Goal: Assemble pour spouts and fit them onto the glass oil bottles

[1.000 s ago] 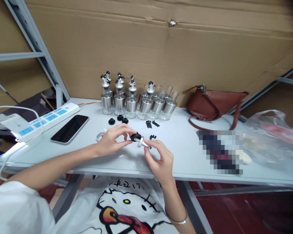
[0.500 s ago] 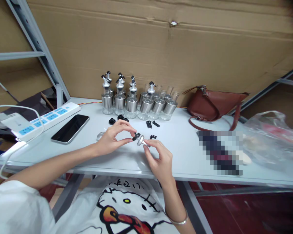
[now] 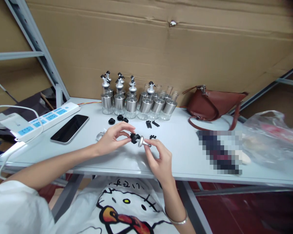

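Note:
Above the table's front half, my left hand (image 3: 112, 139) pinches a black ribbed stopper (image 3: 134, 138) between thumb and fingers. My right hand (image 3: 161, 159) grips the narrow end of a silver pourer spout (image 3: 141, 141), its round collar facing the stopper. The two parts sit end to end; whether they are joined firmly I cannot tell. Beyond my hands lie several small black caps (image 3: 152, 136), black flip levers (image 3: 149, 124) and loose black stoppers (image 3: 111, 121). A silver piece (image 3: 100, 136) is partly hidden behind my left hand.
Glass bottles with steel bands (image 3: 131, 105) stand at the back, several topped with pourers. On the left are a phone (image 3: 70, 129) and a power strip (image 3: 50, 118). A brown handbag (image 3: 216, 104), a plastic bag (image 3: 271, 139) and a blurred-out item (image 3: 218, 152) occupy the right.
The black stopper has turned, so its round, ribbed side shows more. The spout in my right hand has tilted slightly; both hands remain nearly in place.

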### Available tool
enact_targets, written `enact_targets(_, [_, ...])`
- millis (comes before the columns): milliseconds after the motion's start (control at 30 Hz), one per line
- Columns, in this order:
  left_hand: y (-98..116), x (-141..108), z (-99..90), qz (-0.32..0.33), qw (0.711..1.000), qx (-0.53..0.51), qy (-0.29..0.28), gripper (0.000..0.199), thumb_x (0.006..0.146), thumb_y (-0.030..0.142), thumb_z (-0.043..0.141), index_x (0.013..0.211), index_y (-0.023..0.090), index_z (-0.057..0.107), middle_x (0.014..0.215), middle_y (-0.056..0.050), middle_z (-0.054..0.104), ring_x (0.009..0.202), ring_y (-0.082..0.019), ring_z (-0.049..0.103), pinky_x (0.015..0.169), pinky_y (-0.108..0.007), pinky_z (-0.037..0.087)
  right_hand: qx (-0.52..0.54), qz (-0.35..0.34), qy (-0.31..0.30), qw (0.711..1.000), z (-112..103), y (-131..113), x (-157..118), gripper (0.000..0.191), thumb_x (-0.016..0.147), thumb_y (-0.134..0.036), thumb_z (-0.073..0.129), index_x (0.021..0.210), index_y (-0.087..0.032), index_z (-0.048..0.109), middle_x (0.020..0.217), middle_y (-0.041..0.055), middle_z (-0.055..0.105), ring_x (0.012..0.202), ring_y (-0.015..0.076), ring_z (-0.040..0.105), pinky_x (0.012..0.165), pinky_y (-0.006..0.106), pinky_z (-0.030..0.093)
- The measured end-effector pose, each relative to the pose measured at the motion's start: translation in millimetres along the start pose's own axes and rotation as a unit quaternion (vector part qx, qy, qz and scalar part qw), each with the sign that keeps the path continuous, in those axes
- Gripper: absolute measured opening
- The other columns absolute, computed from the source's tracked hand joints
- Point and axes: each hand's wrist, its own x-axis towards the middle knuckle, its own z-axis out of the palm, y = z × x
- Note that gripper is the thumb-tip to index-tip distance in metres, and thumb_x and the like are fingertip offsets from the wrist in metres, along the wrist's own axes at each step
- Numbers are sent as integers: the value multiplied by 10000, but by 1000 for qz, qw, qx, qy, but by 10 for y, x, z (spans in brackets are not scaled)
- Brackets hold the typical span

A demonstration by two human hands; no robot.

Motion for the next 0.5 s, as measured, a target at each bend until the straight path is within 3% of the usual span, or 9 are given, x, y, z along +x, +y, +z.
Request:
enact_targets(200, [18,14,13,-32,999,-42,12,312,787,115,703,1081,190,631,975,-41,630,928,-147,641,805,-272,595,12,-7,-6,1000,-1,18,11,211,907,-75,512,999,-221,632,891,48,720,839,179,679,745,317,541])
enact_targets(300, [62,27,18,-69,995,-69,10,331,734,130,754,1039,179,635,937,-29,632,897,-143,641,766,-263,598,16,-18,-15,1000,-2,17,21,229,912,-66,493,991,-227,635,899,49,723,847,183,683,756,331,549])
enact_targets(500, [120,41,4,-171,984,-53,-2,175,720,176,758,858,135,658,850,-27,659,771,-121,645,722,-259,573,19,-43,-18,999,-5,9,36,251,909,-59,477,993,-230,640,918,61,721,862,193,681,765,360,554])
